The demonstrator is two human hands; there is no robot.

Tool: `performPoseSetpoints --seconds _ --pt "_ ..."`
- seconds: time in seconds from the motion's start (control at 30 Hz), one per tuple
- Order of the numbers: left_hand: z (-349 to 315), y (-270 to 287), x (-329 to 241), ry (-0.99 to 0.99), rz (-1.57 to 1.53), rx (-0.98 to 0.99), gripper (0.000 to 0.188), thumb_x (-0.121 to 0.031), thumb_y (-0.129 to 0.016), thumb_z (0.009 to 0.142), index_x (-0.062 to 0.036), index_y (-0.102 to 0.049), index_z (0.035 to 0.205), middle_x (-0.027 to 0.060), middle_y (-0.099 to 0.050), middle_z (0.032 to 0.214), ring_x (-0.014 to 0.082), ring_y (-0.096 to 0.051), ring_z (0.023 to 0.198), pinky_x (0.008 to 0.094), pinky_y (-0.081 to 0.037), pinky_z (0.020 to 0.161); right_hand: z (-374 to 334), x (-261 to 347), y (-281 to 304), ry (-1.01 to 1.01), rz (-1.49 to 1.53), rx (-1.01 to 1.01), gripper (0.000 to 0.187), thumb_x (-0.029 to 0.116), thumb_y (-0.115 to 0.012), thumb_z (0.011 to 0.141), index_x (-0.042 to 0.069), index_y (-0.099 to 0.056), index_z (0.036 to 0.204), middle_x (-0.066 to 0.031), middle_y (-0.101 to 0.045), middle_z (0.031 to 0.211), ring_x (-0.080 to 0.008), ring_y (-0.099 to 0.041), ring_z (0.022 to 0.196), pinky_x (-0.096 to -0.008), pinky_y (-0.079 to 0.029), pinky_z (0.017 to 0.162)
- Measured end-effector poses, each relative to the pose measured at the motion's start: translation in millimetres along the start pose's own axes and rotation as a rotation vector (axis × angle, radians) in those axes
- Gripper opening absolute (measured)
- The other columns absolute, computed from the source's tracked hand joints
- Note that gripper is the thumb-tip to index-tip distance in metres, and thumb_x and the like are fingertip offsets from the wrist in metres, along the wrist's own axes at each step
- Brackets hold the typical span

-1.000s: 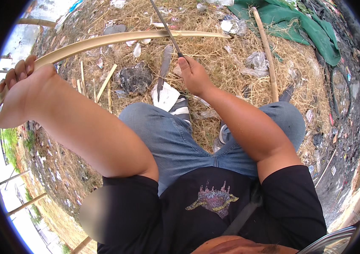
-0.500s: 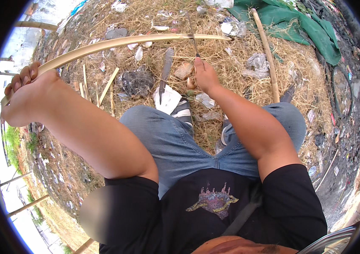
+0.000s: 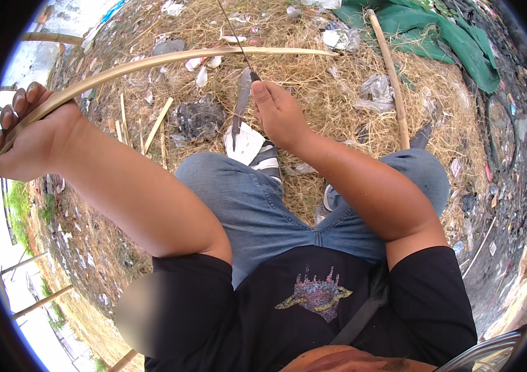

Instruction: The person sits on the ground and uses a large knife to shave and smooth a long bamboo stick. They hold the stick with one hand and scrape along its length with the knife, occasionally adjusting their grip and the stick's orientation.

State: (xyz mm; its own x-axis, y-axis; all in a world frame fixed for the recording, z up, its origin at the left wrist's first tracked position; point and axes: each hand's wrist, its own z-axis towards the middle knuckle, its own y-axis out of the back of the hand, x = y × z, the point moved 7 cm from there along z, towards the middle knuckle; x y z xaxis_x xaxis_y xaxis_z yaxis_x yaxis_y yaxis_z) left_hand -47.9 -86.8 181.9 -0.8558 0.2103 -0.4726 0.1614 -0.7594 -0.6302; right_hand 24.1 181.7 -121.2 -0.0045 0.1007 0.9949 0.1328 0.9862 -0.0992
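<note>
A long pale bamboo strip (image 3: 152, 62) arcs across the far side of the view. Its left end lies in my left hand (image 3: 43, 133), with the fingers curled around it. My right hand (image 3: 281, 115) grips the dark handle of a thin-bladed knife (image 3: 254, 76). The blade crosses the strip near its middle and points away from me. Whether the edge bites into the bamboo is too small to tell. Below the knife, a second, wider dark blade (image 3: 242, 99) rests on the ground, its lower end over a white scrap (image 3: 250, 144) by my left shoe.
Dry straw and litter cover the ground. A bamboo pole (image 3: 390, 74) lies to the right, near a green cloth (image 3: 425, 34). Short bamboo slivers (image 3: 159, 125) and a dark lump (image 3: 198, 119) lie left of centre. My bent knees (image 3: 214, 180) are close below.
My right hand and the knife have slid left along the strip, the blade tilting further left. My left hand has turned slightly and moved a little outward, with the strip now showing a narrower side.
</note>
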Motion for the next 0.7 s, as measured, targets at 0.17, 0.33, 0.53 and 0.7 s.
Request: performPoseSetpoints --seconds 0.17,0.33,0.53,0.7 --pt "-15.7 -11.1 1.1 0.041 0.073 -0.046 0.053 -0.063 -0.018 0.102 -0.0171 -0.036 0.082 -0.0023 -0.039 0.063 0.013 -0.033 0.049 0.0304 -0.039 0.052 19.2 -44.9 38.4 -0.003 -0.172 -0.18 0.05 0.048 -0.043 0.107 0.002 -0.059 0.097 -0.0039 -0.053 0.071 -0.0151 -0.052 0.065 -0.0333 -0.044 0.062" --pt "-33.4 -11.0 -9.8 0.039 0.162 -0.288 0.058 -0.067 -0.016 0.102 -0.0165 -0.035 0.079 -0.0034 -0.032 0.057 0.0126 -0.026 0.048 0.0299 -0.033 0.052 12.4 -27.5 22.7 0.016 -0.169 -0.133 0.05 0.048 -0.044 0.107 0.001 -0.06 0.097 -0.0066 -0.055 0.072 -0.0182 -0.055 0.067 -0.0351 -0.046 0.064" --pt "-34.3 -9.5 -3.7 0.056 0.182 -0.305 0.058 -0.066 -0.016 0.102 -0.0157 -0.035 0.079 -0.0039 -0.028 0.057 0.0123 -0.024 0.048 0.029 -0.029 0.051 25.1 -46.4 51.8 -0.132 -0.21 -0.178 0.053 0.049 -0.043 0.106 -0.002 -0.06 0.102 -0.0147 -0.062 0.075 -0.0299 -0.061 0.071 -0.0435 -0.048 0.071" --pt "-41.2 -21.0 -11.2 0.018 0.117 -0.222 0.059 -0.066 -0.017 0.102 -0.0154 -0.035 0.078 -0.0041 -0.027 0.056 0.0126 -0.022 0.047 0.0282 -0.027 0.049 18.3 -42.0 35.7 -0.252 0.086 -0.12 0.054 0.051 -0.044 0.105 0.001 -0.062 0.096 -0.0068 -0.056 0.07 -0.0177 -0.057 0.062 -0.0364 -0.046 0.059"
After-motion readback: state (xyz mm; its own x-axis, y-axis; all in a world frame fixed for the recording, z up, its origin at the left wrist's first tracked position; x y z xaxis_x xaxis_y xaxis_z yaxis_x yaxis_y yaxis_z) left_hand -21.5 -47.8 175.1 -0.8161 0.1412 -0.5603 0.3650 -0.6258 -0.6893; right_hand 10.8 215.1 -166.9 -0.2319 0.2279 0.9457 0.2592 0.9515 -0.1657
